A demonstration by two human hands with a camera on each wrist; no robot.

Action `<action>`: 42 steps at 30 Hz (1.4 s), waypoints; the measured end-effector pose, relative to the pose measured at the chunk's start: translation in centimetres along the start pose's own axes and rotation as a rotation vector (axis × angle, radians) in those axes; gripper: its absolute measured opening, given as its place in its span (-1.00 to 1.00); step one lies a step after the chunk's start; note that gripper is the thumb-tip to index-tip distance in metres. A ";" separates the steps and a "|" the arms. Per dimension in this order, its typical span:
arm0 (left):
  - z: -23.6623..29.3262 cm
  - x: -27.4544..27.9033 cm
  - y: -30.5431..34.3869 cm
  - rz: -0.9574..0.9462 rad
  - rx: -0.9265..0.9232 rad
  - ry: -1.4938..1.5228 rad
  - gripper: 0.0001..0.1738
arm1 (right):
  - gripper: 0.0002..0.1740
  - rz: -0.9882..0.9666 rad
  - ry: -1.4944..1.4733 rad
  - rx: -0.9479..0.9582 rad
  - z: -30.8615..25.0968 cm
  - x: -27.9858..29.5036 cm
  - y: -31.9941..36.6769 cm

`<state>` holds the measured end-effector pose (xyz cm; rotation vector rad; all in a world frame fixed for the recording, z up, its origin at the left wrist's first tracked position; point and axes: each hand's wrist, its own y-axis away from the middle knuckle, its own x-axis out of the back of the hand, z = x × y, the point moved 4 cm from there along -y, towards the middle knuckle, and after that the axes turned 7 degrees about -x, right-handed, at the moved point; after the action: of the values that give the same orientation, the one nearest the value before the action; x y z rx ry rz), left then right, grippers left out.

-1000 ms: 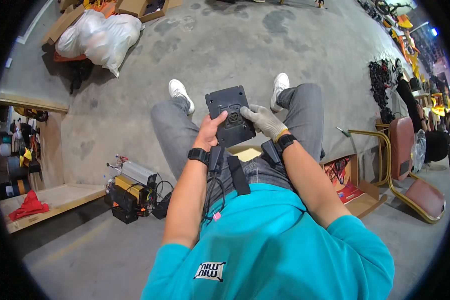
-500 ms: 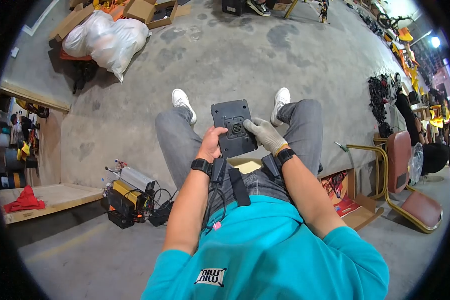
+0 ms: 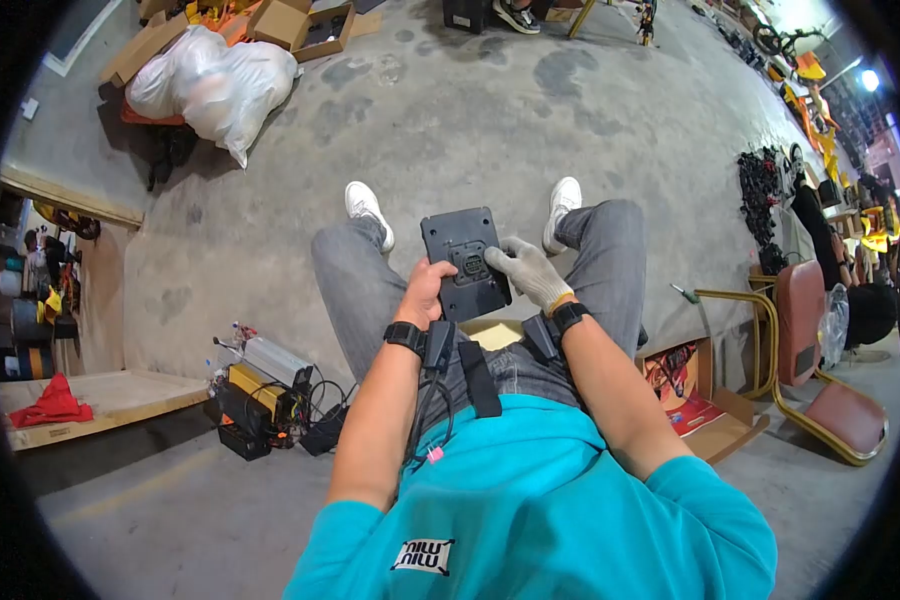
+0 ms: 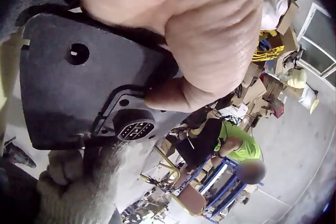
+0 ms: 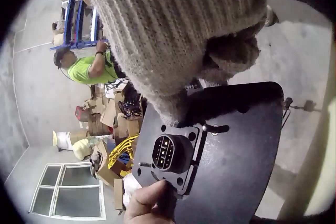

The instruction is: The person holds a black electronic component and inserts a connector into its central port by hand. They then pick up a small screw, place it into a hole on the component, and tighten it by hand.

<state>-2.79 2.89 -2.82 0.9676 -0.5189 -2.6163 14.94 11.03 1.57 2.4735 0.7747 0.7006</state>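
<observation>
A black rectangular plate (image 3: pixel 457 228) with holes near its corners is held above the lap. A round multi-pin connector (image 5: pixel 170 153) stands up from a square flange at its middle. My bare left hand (image 3: pixel 425 288) grips the plate's left side, its thumb lying at the flange's edge. On the other side my right hand (image 3: pixel 530 270), in a knitted grey-white glove, holds the right edge with its thumb beside the connector. Small dark pegs (image 5: pixel 216 128) stick up at the flange's corners. The plate hides most of the fingers beneath it.
On the floor at left sit a yellow-and-black electrical unit (image 3: pixel 255 390) and its cables. An open cardboard box (image 3: pixel 725 430) and a brown chair (image 3: pixel 800 310) are at right. A white plastic bag (image 3: pixel 210 85) lies far left. Another person in a lime shirt (image 5: pixel 89 70) is farther off.
The head view has shifted, so the floor and feet appear lower in it. The plate also appears slightly lower, with both hands keeping hold and the left thumb a little closer to the connector.
</observation>
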 end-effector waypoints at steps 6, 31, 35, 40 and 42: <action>0.1 0.0 0.1 -0.004 0.047 0.062 -0.70 | -0.29 0.063 -0.004 0.078 0.1 -0.1 -0.3; -0.6 0.4 -0.5 -0.085 0.089 0.175 -0.59 | -0.37 0.120 -0.013 0.113 -0.4 0.0 0.1; -0.9 0.8 -0.8 -0.076 0.089 0.189 -0.60 | -0.37 0.107 -0.020 0.082 -0.8 0.1 0.6; -1.1 1.4 -1.5 -0.095 0.062 0.189 -0.62 | -0.36 0.120 -0.017 0.104 -0.6 0.2 0.3; -0.8 1.2 -1.1 -0.123 0.075 0.209 -0.62 | -0.35 0.058 -0.085 0.077 -0.6 0.2 0.4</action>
<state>-3.27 3.24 -4.57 1.3179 -0.5225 -2.5755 14.85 11.02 2.31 2.5857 0.7133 0.5916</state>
